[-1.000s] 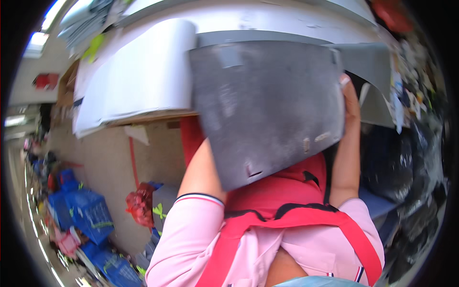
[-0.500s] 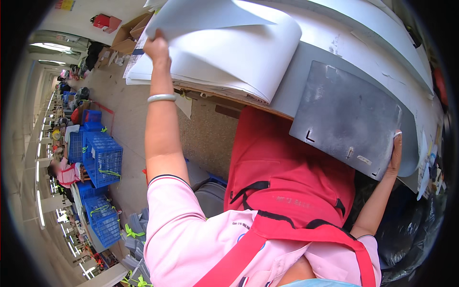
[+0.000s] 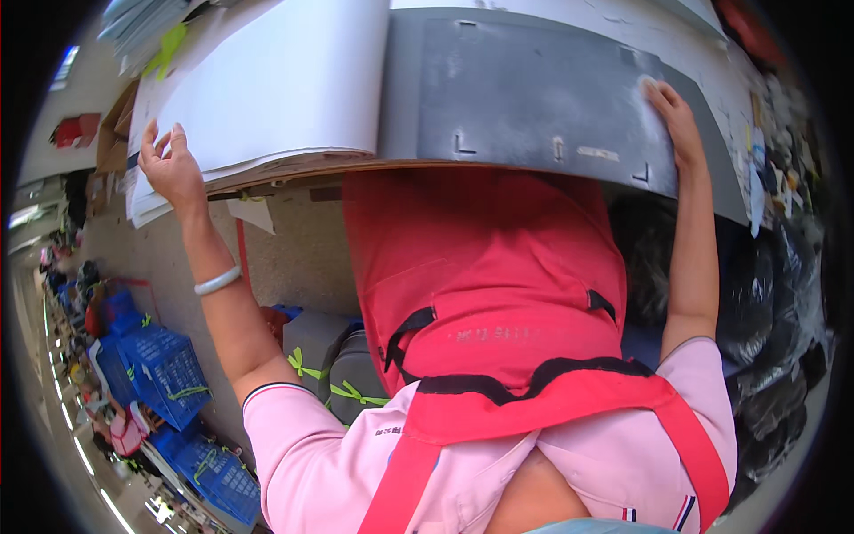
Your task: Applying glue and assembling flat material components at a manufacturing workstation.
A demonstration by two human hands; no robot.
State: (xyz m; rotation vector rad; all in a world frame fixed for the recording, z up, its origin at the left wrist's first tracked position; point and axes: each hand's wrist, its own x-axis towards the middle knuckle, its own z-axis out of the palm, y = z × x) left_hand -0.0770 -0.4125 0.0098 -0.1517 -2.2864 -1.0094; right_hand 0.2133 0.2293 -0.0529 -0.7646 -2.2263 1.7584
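My left hand [image 3: 173, 169] is open beside the left end of a thick stack of large white sheets [image 3: 294, 98], its fingers apart and slightly curled. A pale bangle [image 3: 217, 281] is on that wrist. Right of the stack, a dark grey rectangular plate [image 3: 534, 93] with black corner marks lies on a larger grey sheet [image 3: 719, 169]. My right hand [image 3: 680, 125] is at the plate's right edge, its fingers bent together on the surface. Something small and whitish shows at those fingertips; I cannot make out what it is.
The worktable's front edge [image 3: 302, 169] runs against my red apron [image 3: 489, 258]. Blue plastic crates [image 3: 160, 365] stand on the floor at left, near grey bundles tied with green strips [image 3: 351, 365]. Black plastic bags [image 3: 756, 311] crowd the right side. A person [image 3: 124, 432] is far left.
My left hand has let go of the lifted sheet, which now lies down on the stack. The dark plate, earlier tilted over the table edge, lies flatter and further in. The view has turned.
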